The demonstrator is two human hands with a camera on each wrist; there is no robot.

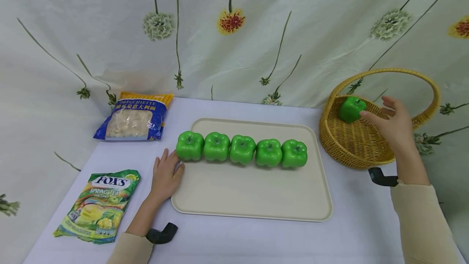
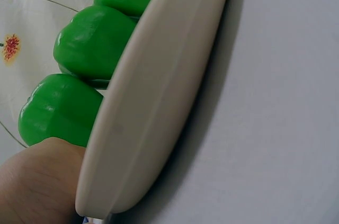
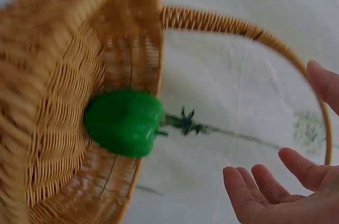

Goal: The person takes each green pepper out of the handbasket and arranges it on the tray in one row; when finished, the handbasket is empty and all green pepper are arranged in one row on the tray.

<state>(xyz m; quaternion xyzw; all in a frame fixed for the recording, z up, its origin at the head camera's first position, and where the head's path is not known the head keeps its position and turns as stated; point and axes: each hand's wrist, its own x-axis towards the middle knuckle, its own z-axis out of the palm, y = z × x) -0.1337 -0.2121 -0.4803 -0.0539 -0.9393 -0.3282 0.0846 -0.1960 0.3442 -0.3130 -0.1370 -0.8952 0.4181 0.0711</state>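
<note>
Several green bell peppers stand in a row across a beige tray. At the tray's left edge my left hand rests with its fingers near the leftmost pepper; the left wrist view shows the hand close against that pepper. Over the wicker basket on the right, my right hand hovers with spread fingers and holds nothing. One green bell pepper lies inside the basket at its back left. In the right wrist view this pepper is apart from the fingers.
A blue and yellow bag of orecchiette pasta lies at the back left. In front of it is a green bag of Fox's candy. The basket's arched handle rises behind the right hand. A flowered cloth hangs behind the table.
</note>
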